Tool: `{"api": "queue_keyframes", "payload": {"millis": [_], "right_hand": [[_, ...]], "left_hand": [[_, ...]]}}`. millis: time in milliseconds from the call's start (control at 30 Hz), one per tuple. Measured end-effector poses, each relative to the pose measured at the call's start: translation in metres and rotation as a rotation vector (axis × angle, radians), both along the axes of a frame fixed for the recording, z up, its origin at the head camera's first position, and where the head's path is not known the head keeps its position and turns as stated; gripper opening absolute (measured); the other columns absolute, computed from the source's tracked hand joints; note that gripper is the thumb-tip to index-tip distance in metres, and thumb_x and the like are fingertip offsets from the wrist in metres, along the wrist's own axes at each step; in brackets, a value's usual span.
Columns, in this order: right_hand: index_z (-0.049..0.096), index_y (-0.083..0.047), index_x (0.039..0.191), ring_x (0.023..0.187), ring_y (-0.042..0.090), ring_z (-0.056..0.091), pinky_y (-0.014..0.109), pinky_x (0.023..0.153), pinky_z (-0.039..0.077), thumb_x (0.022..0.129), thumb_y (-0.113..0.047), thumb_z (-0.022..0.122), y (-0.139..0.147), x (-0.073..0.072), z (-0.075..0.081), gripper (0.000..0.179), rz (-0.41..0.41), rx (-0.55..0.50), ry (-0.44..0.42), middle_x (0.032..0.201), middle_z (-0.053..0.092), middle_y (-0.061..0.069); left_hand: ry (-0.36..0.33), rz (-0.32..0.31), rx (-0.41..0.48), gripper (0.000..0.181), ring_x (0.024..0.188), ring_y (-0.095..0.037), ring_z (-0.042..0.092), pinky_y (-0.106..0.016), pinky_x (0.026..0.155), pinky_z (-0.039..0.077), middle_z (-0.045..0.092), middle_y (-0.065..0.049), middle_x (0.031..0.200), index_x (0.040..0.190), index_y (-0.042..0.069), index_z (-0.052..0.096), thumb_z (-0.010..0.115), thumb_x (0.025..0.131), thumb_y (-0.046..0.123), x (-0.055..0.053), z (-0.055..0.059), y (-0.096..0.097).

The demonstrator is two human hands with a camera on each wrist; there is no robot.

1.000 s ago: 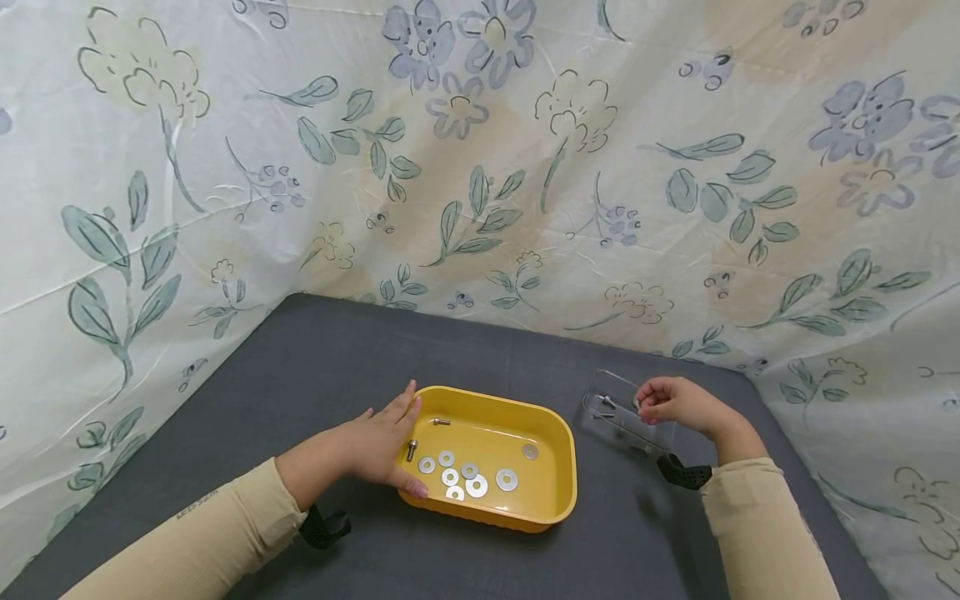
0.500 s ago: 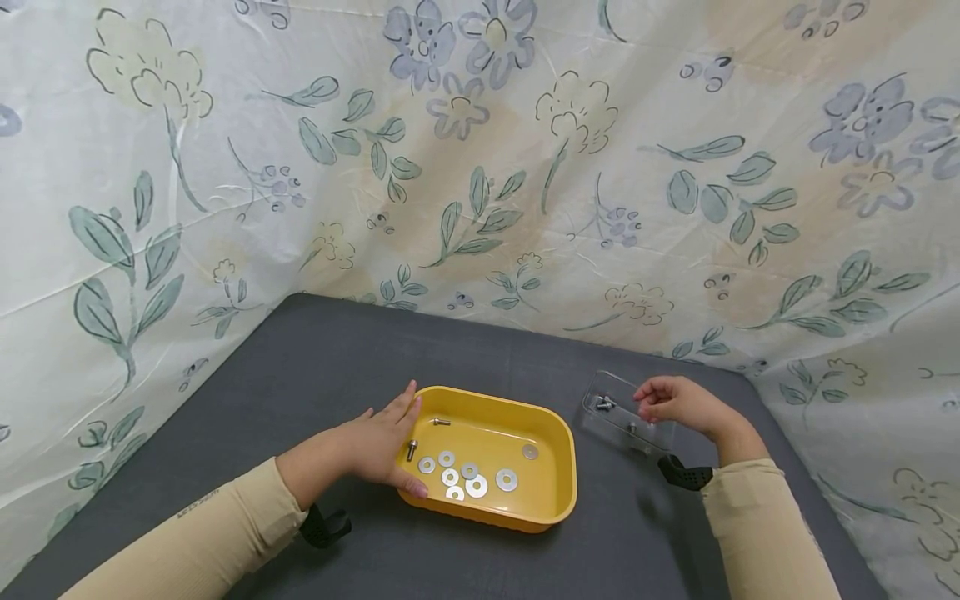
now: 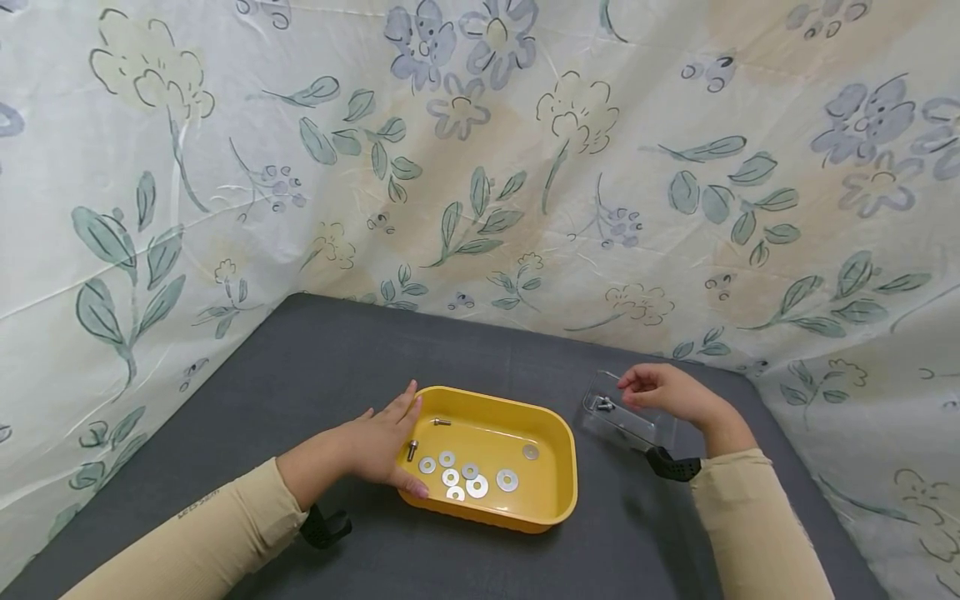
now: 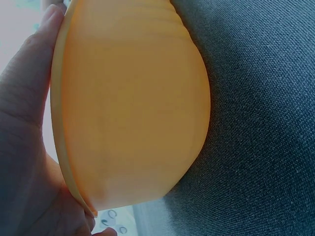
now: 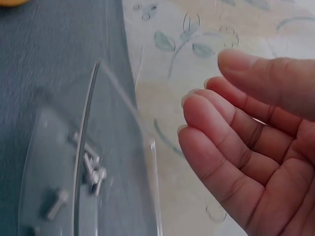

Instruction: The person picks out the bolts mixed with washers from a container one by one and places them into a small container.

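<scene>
A yellow rectangular tray (image 3: 487, 433) holds several flat metal washers (image 3: 476, 486) and two screws (image 3: 412, 451). My left hand (image 3: 375, 446) lies spread over its left end, fingers straight along the outside and thumb on the near rim. In the left wrist view, the thumb (image 4: 37, 64) rests against the tray's rim. To the right stands a clear plastic box (image 3: 637, 429) with several screws (image 5: 93, 172) inside. Just above the box is my right hand (image 3: 675, 396), fingers loosely bent. Nothing shows between its thumb and fingertips in the right wrist view.
A dark grey cloth (image 3: 360, 333) covers the table. Light floral curtains (image 3: 450, 167) hang behind it and along both sides. A black strap is worn at the right wrist (image 3: 675, 465), and another at the left (image 3: 326, 527).
A small metal piece that the right hand pinched a second ago has left its fingers, and screws lie differently in the clear box. That hand has shifted slightly left and away. The left hand stays put.
</scene>
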State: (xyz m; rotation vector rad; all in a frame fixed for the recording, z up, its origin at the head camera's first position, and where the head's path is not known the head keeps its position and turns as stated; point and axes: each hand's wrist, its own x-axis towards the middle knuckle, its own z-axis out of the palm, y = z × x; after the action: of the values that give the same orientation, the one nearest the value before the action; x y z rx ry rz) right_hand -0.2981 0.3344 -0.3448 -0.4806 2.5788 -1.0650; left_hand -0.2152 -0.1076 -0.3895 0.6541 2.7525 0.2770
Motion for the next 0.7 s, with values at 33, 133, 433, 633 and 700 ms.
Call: {"api": "queue_keyframes", "payload": {"millis": [33, 133, 433, 633, 700], "right_hand": [[0.058, -0.001, 0.104, 0.084, 0.02, 0.06, 0.03, 0.075, 0.051, 0.086, -0.017, 0.064, -0.004, 0.0, 0.001, 0.024, 0.001, 0.001, 0.005, 0.095, 0.061, 0.015], [0.058, -0.003, 0.104, 0.084, 0.02, 0.06, 0.028, 0.075, 0.051, 0.087, -0.017, 0.064, -0.014, -0.001, 0.005, 0.023, 0.029, 0.008, 0.027, 0.094, 0.061, 0.013], [0.06, -0.005, 0.102, 0.082, 0.027, 0.058, 0.029, 0.074, 0.051, 0.086, -0.019, 0.065, -0.05, -0.003, 0.013, 0.022, 0.123, -0.016, 0.047, 0.089, 0.061, 0.009], [0.061, -0.008, 0.1, 0.079, 0.024, 0.056, 0.035, 0.074, 0.051, 0.085, -0.014, 0.066, -0.077, -0.002, 0.017, 0.017, 0.173, 0.006, 0.079, 0.087, 0.061, 0.007], [0.061, -0.009, 0.1, 0.079, 0.023, 0.056, 0.035, 0.074, 0.05, 0.085, -0.017, 0.066, -0.085, -0.003, 0.016, 0.018, 0.189, 0.013, 0.085, 0.088, 0.061, 0.006]], "left_hand": [[0.001, 0.0, 0.001, 0.128, 0.14, -0.025, 0.006, -0.057, 0.105, 0.017, -0.015, -0.009, 0.152, 0.147, 0.005, 0.006, 0.058, 0.057, 0.08, 0.0, 0.0, 0.0], [0.004, 0.001, -0.001, 0.129, 0.14, -0.025, 0.006, -0.057, 0.105, 0.017, -0.015, -0.009, 0.152, 0.147, 0.005, 0.006, 0.058, 0.057, 0.08, 0.0, -0.001, 0.0], [0.006, 0.004, 0.002, 0.129, 0.14, -0.025, 0.006, -0.057, 0.105, 0.018, -0.015, -0.009, 0.152, 0.147, 0.005, 0.006, 0.058, 0.056, 0.08, 0.001, -0.001, 0.001], [0.004, 0.011, -0.006, 0.13, 0.14, -0.025, 0.006, -0.057, 0.105, 0.017, -0.015, -0.008, 0.152, 0.147, 0.006, 0.006, 0.057, 0.055, 0.081, 0.001, -0.002, 0.001], [0.003, 0.015, -0.008, 0.131, 0.14, -0.024, 0.006, -0.057, 0.105, 0.017, -0.015, -0.008, 0.152, 0.147, 0.006, 0.005, 0.057, 0.054, 0.082, 0.001, -0.003, 0.001]]}}
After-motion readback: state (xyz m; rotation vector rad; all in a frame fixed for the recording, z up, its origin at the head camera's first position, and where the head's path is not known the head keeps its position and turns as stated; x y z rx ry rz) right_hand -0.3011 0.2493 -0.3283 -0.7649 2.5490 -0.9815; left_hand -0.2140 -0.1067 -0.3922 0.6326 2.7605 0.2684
